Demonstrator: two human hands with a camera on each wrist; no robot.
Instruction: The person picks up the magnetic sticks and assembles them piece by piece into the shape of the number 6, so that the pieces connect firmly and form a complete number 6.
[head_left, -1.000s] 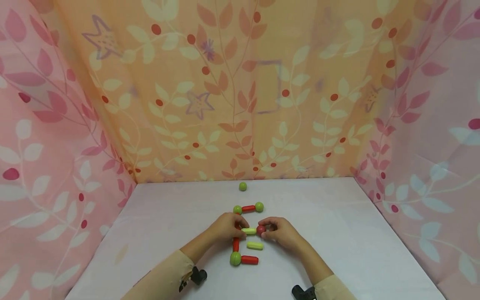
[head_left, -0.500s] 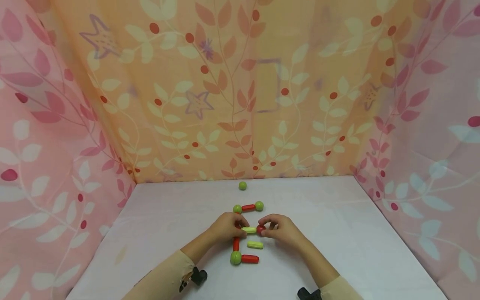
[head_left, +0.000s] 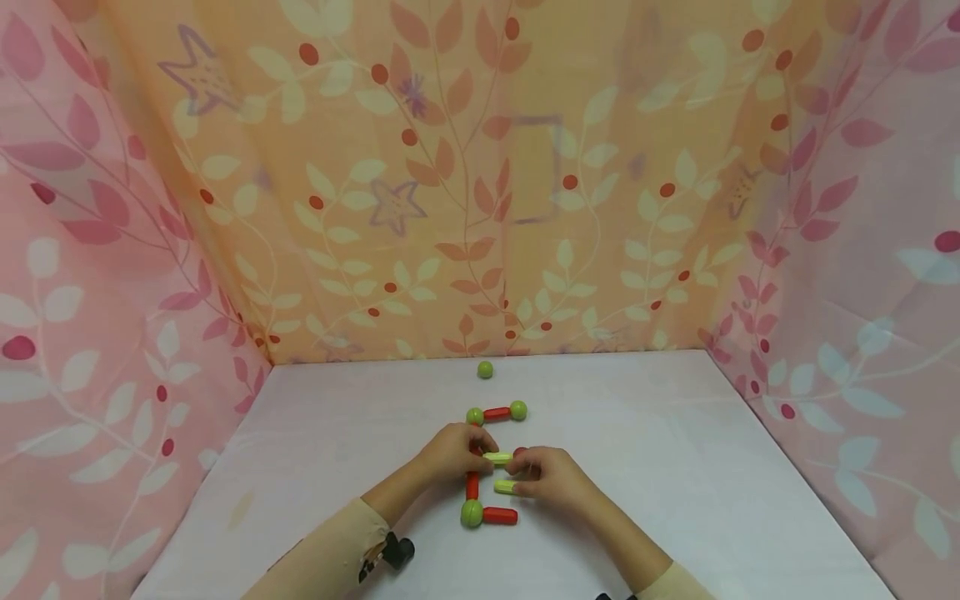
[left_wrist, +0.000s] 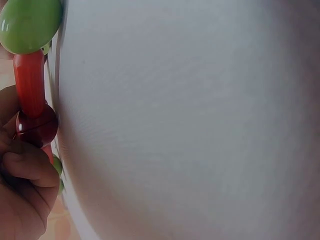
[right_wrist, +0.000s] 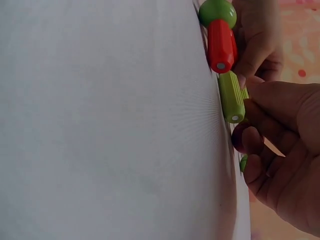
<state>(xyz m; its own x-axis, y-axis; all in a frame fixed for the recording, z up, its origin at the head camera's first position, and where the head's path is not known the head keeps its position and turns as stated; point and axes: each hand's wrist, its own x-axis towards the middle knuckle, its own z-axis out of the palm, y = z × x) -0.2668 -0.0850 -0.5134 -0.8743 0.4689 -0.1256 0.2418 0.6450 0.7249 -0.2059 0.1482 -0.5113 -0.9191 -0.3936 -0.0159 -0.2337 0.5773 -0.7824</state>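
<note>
My left hand point(head_left: 452, 454) pinches at the left column of magnetic sticks and balls, around a dark red ball point(left_wrist: 37, 127) below a red stick point(left_wrist: 30, 82). From there a yellow-green stick point(head_left: 498, 458) points right toward a second dark red ball point(head_left: 521, 452), partly hidden by my right hand point(head_left: 558, 477). That hand is over the right end of a loose yellow-green stick point(head_left: 503, 486), its fingers bent but not closed round it. In the right wrist view, the loose stick point(right_wrist: 230, 97) lies beside the thumb; whether they touch I cannot tell.
At the column's near end, a green ball point(head_left: 472, 512) joins a red stick point(head_left: 500, 516) pointing right. Its far end has a green ball point(head_left: 475, 415), a red stick point(head_left: 497, 413) and another green ball point(head_left: 518, 410). One loose green ball point(head_left: 485, 369) lies near the back curtain point(head_left: 480, 275).
My right hand has let go of the right dark red ball and come nearer, to the loose yellow-green stick. The left hand keeps its place.
</note>
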